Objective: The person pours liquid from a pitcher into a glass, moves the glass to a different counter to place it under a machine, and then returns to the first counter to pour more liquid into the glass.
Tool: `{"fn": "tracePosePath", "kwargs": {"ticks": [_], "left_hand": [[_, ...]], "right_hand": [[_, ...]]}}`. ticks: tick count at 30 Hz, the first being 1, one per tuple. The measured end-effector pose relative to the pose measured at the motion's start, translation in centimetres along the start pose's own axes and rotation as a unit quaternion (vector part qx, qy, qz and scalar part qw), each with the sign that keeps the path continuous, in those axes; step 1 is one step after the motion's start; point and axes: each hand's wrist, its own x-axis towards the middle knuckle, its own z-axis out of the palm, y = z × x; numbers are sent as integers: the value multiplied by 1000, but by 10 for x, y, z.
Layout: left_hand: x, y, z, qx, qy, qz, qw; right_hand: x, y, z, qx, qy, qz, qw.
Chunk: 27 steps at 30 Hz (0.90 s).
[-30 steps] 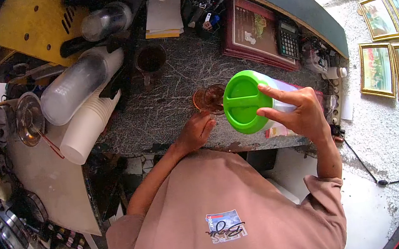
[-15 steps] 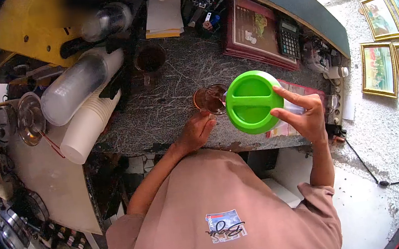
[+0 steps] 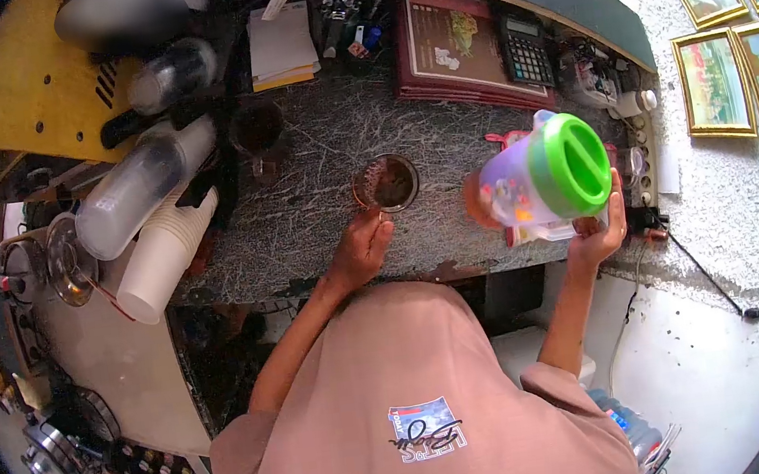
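A clear glass mug (image 3: 389,183) with dark brown liquid stands on the scratched dark counter, and my left hand (image 3: 361,248) is closed on its handle. To the right, my right hand (image 3: 601,233) grips a translucent pitcher (image 3: 517,184) with a bright green lid and colourful print. Its lid leans toward me and to the right, and reddish-brown liquid shows at its base. The fingers on the pitcher's handle are partly hidden behind it. A pinkish-red item (image 3: 505,139) lies partly covered behind the pitcher. Apart from both hands, a second mug (image 3: 257,131) with dark contents stands farther left.
Stacked plastic cups (image 3: 140,198) and paper cups (image 3: 164,259) lie at the left. Along the back are a paper pad (image 3: 281,45), dark red menus (image 3: 460,42) and a calculator (image 3: 526,50). A metal bowl (image 3: 72,261) sits on the left side surface.
The pitcher has moved right, away from the mug, and turned from its pouring tilt, so its printed side now shows. My left hand stays on the mug handle.
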Motion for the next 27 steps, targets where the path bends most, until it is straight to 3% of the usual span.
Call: {"fn": "tracePosePath", "kwargs": {"ticks": [1, 3, 7, 8, 9, 11, 15, 17, 18, 20, 21, 23, 25, 26, 27], "left_hand": [[1, 1, 0, 2, -3, 2, 1000], [1, 4, 0, 16, 9, -1, 1000], [3, 11, -3, 15, -2, -15, 1000], [3, 12, -3, 8, 0, -11, 1000], [3, 12, -3, 2, 2, -8, 1000], [2, 6, -1, 7, 10, -4, 1000], [-1, 6, 2, 23, 21, -23, 999], [1, 7, 1, 25, 18, -30, 999], [0, 8, 1, 27, 16, -38, 999], [0, 11, 2, 24, 28, -36, 999], [1, 12, 3, 19, 39, -34, 998], [1, 14, 4, 27, 47, -42, 998], [1, 16, 5, 33, 47, -48, 997], [1, 17, 7, 38, 63, -49, 996], [1, 19, 8, 44, 80, -50, 995]], "right_hand": [[2, 5, 0, 2, 4, -1, 1000], [4, 14, 5, 27, 105, -44, 993], [29, 45, -10, -29, 154, -128, 979], [38, 51, -7, -47, 180, -211, 960], [37, 49, -6, -44, 181, -210, 960], [33, 41, -7, -30, 212, -49, 976], [40, 57, -29, -80, 201, -53, 975], [45, 67, -37, -141, 183, -150, 961], [39, 63, -35, -141, 182, -147, 962], [23, 44, -20, -421, 308, -263, 812], [15, 42, -12, -417, 304, -263, 815], [-5, 40, 7, -347, 202, -416, 815], [-33, 36, 48, -286, -40, -280, 916], [-38, 51, 63, -266, -169, -202, 927], [-44, 43, 86, -297, -277, -199, 892]]}}
